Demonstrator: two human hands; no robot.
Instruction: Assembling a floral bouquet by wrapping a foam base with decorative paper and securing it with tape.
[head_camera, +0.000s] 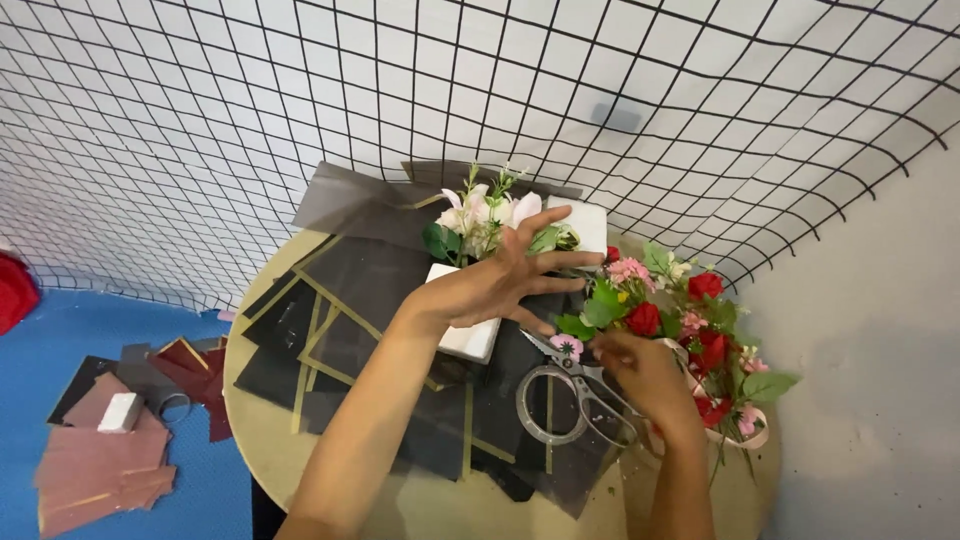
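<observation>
My left hand (505, 280) reaches across the round table with its fingers spread, resting on a white foam block (470, 340) that carries pale pink and white flowers (480, 215). A second white foam block (585, 222) sits just behind the fingertips. My right hand (640, 370) is at a bunch of red and pink artificial flowers (690, 310) with green leaves, fingers closed around a stem near a small pink bloom. Silver scissors (565, 395) lie open on the table right under that hand.
Several dark wrapping sheets (350, 300) with gold edges cover the round table (260, 440). A black wire grid (300, 100) stands behind against a white wall. On the blue floor at left lie reddish sheets (95, 470), a small white block (120, 410) and a tape roll.
</observation>
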